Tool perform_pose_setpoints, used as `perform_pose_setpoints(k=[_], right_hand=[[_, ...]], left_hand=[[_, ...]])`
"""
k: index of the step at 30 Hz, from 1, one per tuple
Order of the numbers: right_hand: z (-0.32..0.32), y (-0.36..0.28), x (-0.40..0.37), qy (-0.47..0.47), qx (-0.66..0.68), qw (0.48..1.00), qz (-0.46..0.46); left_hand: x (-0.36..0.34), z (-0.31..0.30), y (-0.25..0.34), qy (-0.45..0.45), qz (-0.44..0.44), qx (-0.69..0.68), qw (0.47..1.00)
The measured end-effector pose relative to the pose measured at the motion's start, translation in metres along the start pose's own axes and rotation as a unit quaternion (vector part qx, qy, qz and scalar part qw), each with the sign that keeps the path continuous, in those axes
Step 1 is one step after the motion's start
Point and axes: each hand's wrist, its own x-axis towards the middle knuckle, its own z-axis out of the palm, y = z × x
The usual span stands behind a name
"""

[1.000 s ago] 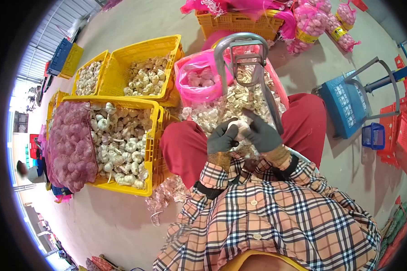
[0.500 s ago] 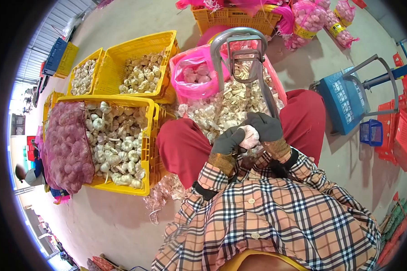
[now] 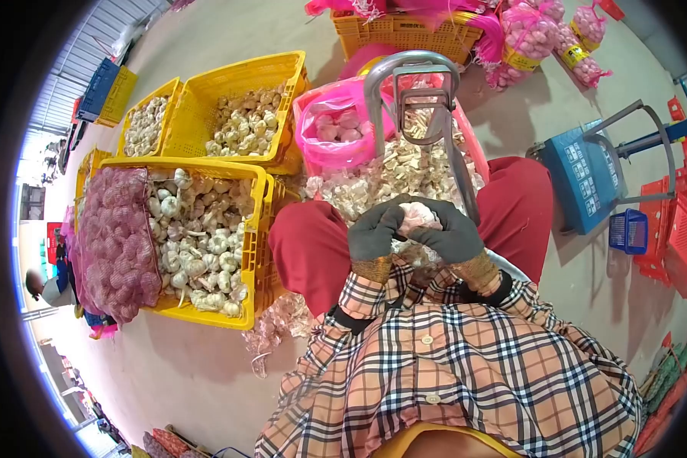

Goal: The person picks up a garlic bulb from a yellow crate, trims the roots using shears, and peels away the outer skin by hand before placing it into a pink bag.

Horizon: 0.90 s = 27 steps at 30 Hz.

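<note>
Between my two gloved hands is a pale pinkish garlic bulb [image 3: 417, 217], held over my lap. My left hand [image 3: 375, 231] is closed on its left side, fingers pressed against the skin. Wrapped round the right side is my right hand [image 3: 452, 229], also in a dark glove. Just beyond them lies a heap of garlic skins and cut stems [image 3: 412, 168] in a pink crate [image 3: 472, 139]. A pink plastic bag [image 3: 336, 153] with peeled-looking bulbs sits at that crate's far left. A grey metal frame [image 3: 412, 61] arches over the heap.
Left of me, a yellow crate [image 3: 256, 252] holds many garlic bulbs, with a purple net sack [image 3: 114, 237] across its side. More yellow crates [image 3: 298, 69] stand behind. At right are a blue platform scale [image 3: 580, 179] and a blue basket [image 3: 628, 229]. Skins [image 3: 282, 320] litter the floor.
My hands have turned the garlic bulb and raised it slightly. My right hand has shifted lower around its right side, and the left fingers point further upward. The view has moved slightly.
</note>
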Motion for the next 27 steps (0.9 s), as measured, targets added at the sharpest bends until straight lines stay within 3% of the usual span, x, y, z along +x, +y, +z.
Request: perform_pose_setpoints(k=[2, 3, 5, 6, 7, 8, 9, 10, 11, 12, 13, 14, 15, 17, 19, 22, 24, 27], right_hand=[[-0.002, -0.014, -0.001, -0.069, 0.13, 0.986, 0.072], [-0.003, -0.013, -0.001, -0.071, 0.131, 0.986, 0.073], [-0.011, -0.012, -0.001, -0.119, 0.176, 0.971, 0.112], [-0.014, -0.013, -0.001, -0.112, 0.2, 0.967, 0.106], [-0.017, -0.013, 0.0, -0.112, 0.2, 0.968, 0.105], [-0.019, -0.015, 0.0, -0.104, 0.193, 0.966, 0.137], [-0.021, -0.016, 0.001, -0.094, 0.186, 0.964, 0.165], [-0.023, -0.009, 0.003, -0.068, 0.147, 0.969, 0.189], [-0.026, -0.007, 0.005, -0.063, 0.147, 0.969, 0.187], [-0.028, -0.006, 0.008, -0.057, 0.099, 0.976, 0.185], [-0.029, -0.005, 0.008, -0.053, 0.05, 0.98, 0.183], [-0.029, -0.007, 0.007, -0.056, 0.049, 0.98, 0.184], [-0.027, -0.01, 0.006, -0.069, 0.051, 0.983, 0.164], [-0.023, -0.014, 0.006, -0.095, 0.056, 0.986, 0.123], [-0.022, -0.008, 0.006, -0.106, 0.065, 0.987, 0.101], [-0.025, -0.012, 0.002, -0.113, 0.089, 0.977, 0.157], [-0.024, 0.009, 0.005, -0.044, 0.167, 0.971, 0.164], [-0.017, -0.001, 0.007, -0.031, 0.157, 0.977, 0.138]], left_hand=[[0.011, -0.011, -0.008, -0.021, -0.045, -0.057, 0.997], [0.015, -0.015, -0.021, -0.018, -0.046, -0.057, 0.997], [0.018, -0.01, -0.02, -0.035, -0.012, 0.002, 0.999], [0.019, -0.018, -0.017, -0.089, 0.029, 0.17, 0.981], [0.024, -0.025, -0.015, -0.089, 0.03, 0.169, 0.981], [0.027, -0.03, -0.014, -0.086, 0.131, 0.335, 0.929], [0.031, -0.031, -0.014, -0.081, 0.229, 0.487, 0.839], [0.026, -0.031, -0.014, -0.028, 0.233, 0.57, 0.788], [0.027, -0.031, -0.009, -0.032, 0.236, 0.569, 0.787], [0.027, -0.035, -0.006, -0.134, 0.153, 0.371, 0.906], [0.025, -0.037, -0.002, -0.224, 0.059, 0.147, 0.962], [0.019, -0.035, 0.005, -0.25, -0.02, 0.077, 0.965], [0.017, -0.032, 0.008, -0.246, -0.019, 0.077, 0.966], [0.013, -0.024, 0.009, -0.243, -0.147, 0.019, 0.959], [0.014, -0.026, 0.003, -0.231, -0.138, 0.0, 0.963], [0.016, -0.027, -0.005, -0.233, -0.153, -0.024, 0.96], [0.013, -0.027, -0.007, -0.233, -0.129, -0.007, 0.964], [0.013, -0.028, -0.011, -0.221, -0.088, 0.022, 0.971]])
